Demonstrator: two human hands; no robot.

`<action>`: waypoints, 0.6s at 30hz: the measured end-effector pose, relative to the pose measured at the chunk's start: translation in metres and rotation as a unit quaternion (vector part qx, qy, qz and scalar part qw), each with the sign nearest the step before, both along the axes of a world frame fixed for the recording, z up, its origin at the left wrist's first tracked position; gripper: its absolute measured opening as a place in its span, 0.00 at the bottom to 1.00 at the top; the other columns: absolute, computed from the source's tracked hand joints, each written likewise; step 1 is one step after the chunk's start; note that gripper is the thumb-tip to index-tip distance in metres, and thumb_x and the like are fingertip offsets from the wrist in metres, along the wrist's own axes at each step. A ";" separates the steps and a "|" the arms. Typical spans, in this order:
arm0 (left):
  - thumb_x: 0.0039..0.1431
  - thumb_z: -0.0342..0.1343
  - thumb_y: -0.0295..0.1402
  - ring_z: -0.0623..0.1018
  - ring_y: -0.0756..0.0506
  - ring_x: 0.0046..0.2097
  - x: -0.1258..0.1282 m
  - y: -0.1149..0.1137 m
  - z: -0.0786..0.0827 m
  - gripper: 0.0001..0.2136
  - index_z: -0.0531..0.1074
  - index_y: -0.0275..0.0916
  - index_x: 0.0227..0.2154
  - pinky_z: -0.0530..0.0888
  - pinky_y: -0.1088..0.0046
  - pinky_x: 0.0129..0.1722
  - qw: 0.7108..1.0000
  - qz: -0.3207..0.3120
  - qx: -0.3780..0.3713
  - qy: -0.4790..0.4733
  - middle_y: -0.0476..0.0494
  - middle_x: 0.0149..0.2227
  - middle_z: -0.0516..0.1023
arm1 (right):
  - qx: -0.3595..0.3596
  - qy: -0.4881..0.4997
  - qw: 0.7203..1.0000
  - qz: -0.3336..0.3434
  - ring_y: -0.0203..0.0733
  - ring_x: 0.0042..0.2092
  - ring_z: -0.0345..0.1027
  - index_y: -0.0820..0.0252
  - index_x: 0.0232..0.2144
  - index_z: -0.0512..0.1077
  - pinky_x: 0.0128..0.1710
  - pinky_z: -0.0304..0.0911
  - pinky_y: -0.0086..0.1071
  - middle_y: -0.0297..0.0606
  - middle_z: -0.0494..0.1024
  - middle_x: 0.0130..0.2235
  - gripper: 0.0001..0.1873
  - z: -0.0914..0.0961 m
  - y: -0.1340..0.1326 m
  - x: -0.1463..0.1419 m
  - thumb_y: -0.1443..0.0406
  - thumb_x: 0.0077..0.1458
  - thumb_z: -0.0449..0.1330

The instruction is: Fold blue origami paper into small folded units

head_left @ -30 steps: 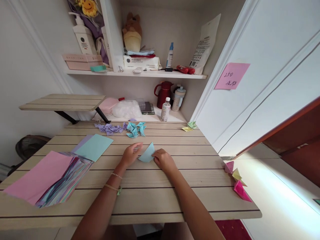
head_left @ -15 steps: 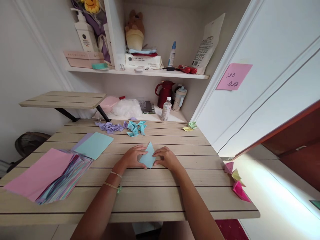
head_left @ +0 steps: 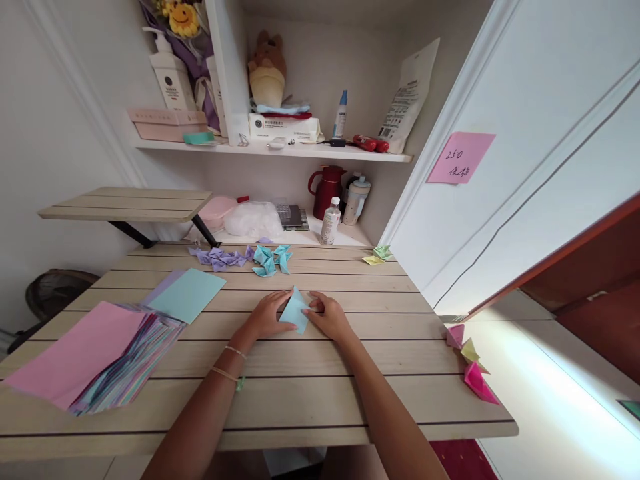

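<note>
A small piece of folded light blue paper (head_left: 295, 312) rests on the wooden table between my two hands. My left hand (head_left: 267, 315) grips its left side, thumb along the lower edge and fingers at the upper edge. On the right, my right hand (head_left: 327, 315) pinches the paper's edge, its thumb reaching onto the sheet and its fingers curled above. Beyond the hands lie several folded blue paper pieces (head_left: 271, 260), with folded purple pieces (head_left: 220, 258) to their left.
To the left lies a thick stack of coloured paper (head_left: 107, 357), with a loose light blue sheet (head_left: 193, 293) behind it. Pink and yellow folded pieces (head_left: 475, 380) sit along the right edge. A bottle (head_left: 330, 223) stands at the back, near a small raised shelf (head_left: 125, 203).
The blue paper has turned slightly, and its tip now points a little more to the left. My right fingers have curled and shifted on its right edge. The camera view has tilted slightly.
</note>
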State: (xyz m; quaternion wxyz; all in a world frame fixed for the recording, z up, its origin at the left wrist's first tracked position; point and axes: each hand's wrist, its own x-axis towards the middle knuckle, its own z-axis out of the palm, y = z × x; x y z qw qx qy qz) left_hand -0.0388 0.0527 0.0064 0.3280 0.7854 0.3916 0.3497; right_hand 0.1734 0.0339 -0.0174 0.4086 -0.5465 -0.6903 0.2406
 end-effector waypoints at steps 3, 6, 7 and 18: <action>0.35 0.66 0.35 0.63 0.37 0.56 0.003 -0.002 0.001 0.38 0.62 0.44 0.54 0.56 0.59 0.56 0.999 0.002 -0.031 -0.016 0.39 0.56 0.65 | -0.031 0.077 0.996 0.018 0.36 0.30 0.66 0.58 0.43 0.69 0.33 0.63 0.32 0.35 0.76 0.32 0.21 -0.003 0.002 -0.003 0.64 0.44 0.61; 0.42 0.63 0.34 0.66 0.40 0.54 0.007 -0.001 -0.002 0.35 0.59 0.43 0.56 0.59 0.61 0.55 0.995 0.011 -0.063 -0.072 0.39 0.54 0.67 | -0.050 0.185 0.981 0.041 0.34 0.29 0.66 0.59 0.42 0.68 0.31 0.62 0.29 0.34 0.75 0.31 0.22 -0.006 0.005 -0.006 0.63 0.42 0.62; 0.43 0.62 0.33 0.68 0.41 0.53 0.008 0.000 -0.003 0.34 0.59 0.42 0.56 0.61 0.62 0.53 0.993 0.016 -0.072 -0.092 0.39 0.52 0.69 | -0.054 0.214 0.974 0.051 0.35 0.30 0.66 0.60 0.42 0.68 0.30 0.63 0.29 0.35 0.75 0.31 0.22 -0.006 0.005 -0.007 0.62 0.41 0.63; 0.41 0.62 0.29 0.72 0.47 0.34 0.016 0.004 -0.010 0.28 0.67 0.41 0.50 0.68 0.70 0.40 0.984 0.030 -0.105 -0.143 0.48 0.29 0.72 | -0.038 0.137 0.989 -0.031 0.38 0.29 0.65 0.60 0.31 0.74 0.31 0.62 0.32 0.35 0.75 0.27 0.15 -0.001 0.000 -0.009 0.57 0.42 0.62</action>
